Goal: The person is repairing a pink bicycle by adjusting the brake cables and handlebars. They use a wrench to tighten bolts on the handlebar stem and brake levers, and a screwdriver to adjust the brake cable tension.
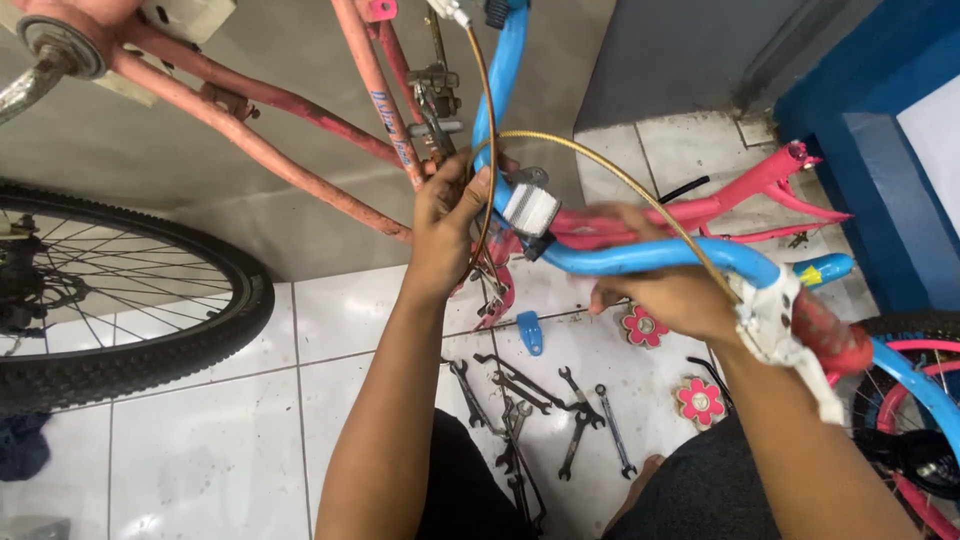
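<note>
A blue bicycle handlebar point(640, 257) curves across the middle, with a white reflector point(530, 209) clamped on it. My left hand point(447, 220) grips the bar's left bend together with a brass-coloured brake cable point(640, 195). My right hand point(670, 295) holds the bar's right stretch from below, just left of the white brake lever point(775, 320) and red grip point(835, 340). The cable arcs from my left hand over to that lever.
A faded pink bike frame point(250, 135) stands upper left, with a black spoked wheel point(140, 320) at left. Several spanners point(530, 410) lie on the white tile floor between my knees. Two flower-shaped parts point(700, 400), a pink frame piece point(740, 195) and a blue wall point(880, 150) are at right.
</note>
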